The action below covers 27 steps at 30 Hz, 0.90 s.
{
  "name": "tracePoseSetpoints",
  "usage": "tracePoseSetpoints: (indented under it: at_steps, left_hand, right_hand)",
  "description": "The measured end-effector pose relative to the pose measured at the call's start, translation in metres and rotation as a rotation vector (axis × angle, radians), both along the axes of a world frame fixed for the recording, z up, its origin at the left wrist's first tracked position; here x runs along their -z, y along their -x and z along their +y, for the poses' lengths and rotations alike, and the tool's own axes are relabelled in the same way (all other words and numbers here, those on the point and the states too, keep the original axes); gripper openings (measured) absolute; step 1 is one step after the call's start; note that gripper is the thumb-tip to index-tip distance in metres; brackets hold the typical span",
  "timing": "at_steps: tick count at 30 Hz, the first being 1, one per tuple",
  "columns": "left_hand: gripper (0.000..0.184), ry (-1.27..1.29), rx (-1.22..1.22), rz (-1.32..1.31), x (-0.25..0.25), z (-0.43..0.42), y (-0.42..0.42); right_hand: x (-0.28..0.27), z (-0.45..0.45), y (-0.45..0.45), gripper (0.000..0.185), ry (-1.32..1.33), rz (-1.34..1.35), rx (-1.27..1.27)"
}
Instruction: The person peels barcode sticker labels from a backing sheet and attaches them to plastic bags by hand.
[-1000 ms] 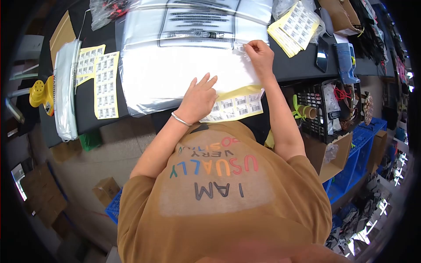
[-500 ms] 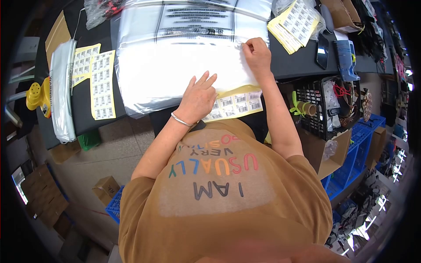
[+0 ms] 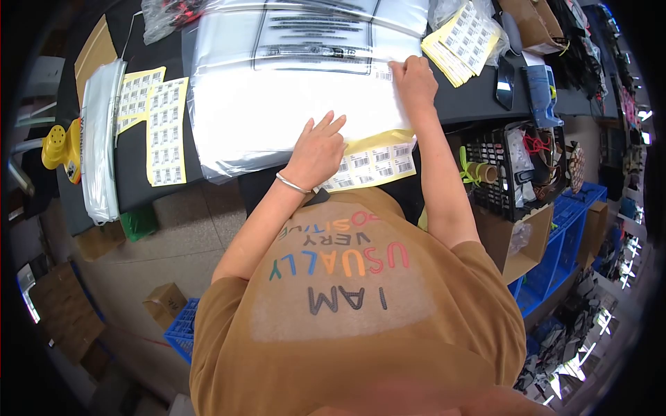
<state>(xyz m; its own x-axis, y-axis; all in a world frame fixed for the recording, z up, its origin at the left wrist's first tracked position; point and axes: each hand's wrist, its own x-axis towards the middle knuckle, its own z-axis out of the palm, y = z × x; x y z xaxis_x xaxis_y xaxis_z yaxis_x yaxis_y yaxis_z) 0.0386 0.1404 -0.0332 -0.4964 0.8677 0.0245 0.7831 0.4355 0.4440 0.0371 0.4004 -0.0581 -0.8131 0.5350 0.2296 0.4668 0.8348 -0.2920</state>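
Spreading loose fingers, our left hand [image 3: 318,149] rests over the near edge of the plastic bag stack [image 3: 270,114], beside the label sheet [image 3: 378,166]. We've got the right hand [image 3: 416,82] curled, fingertips at a barcode sticker [image 3: 381,71] on the top bag; can't tell if pinching. More labels [image 3: 166,132] lie left, on the black table [image 3: 133,170].

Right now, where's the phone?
In the head view, the phone lies at upper right on the black table, between the yellow label sheets and the blue tape dispenser.
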Motion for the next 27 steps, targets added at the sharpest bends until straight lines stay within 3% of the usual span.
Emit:
tracePoseSetpoints:
  at_steps: [5,8,9,11,14,17,25,27]
  left_hand:
    - [0.014,-0.008,0.011,-0.132,-0.022,-0.013,-0.005]
    - [0.016,-0.040,0.086,-0.196,-0.031,-0.022,-0.016]
    - [0.016,-0.069,0.124,-0.209,-0.030,-0.023,-0.018]
    - [0.017,-0.102,0.137,-0.162,-0.029,-0.024,-0.019]
    - [0.016,-0.111,0.092,-0.188,-0.027,-0.026,-0.019]
    - [0.017,-0.083,0.100,-0.202,-0.026,-0.026,-0.019]
    - [0.018,-0.288,0.130,-0.172,-0.030,-0.028,-0.028]
    - [0.018,-0.268,0.117,-0.185,-0.035,-0.032,-0.031]
  right_hand:
    - [-0.006,0.004,-0.001,0.015,-0.080,-0.026,-0.118]
    - [-0.018,-0.009,-0.011,0.012,-0.013,0.121,-0.270]
    - [-0.021,-0.010,-0.011,0.012,-0.017,0.115,-0.269]
    - [-0.025,-0.012,-0.008,0.021,0.269,0.099,-0.208]
    - [-0.022,-0.015,-0.001,0.035,0.226,-0.144,-0.104]
    - [-0.025,-0.018,0.000,0.042,0.194,-0.159,-0.101]
    - [-0.008,0.026,0.020,0.036,0.269,-0.179,-0.122]
    - [-0.003,0.028,0.025,0.028,0.122,-0.159,-0.140]
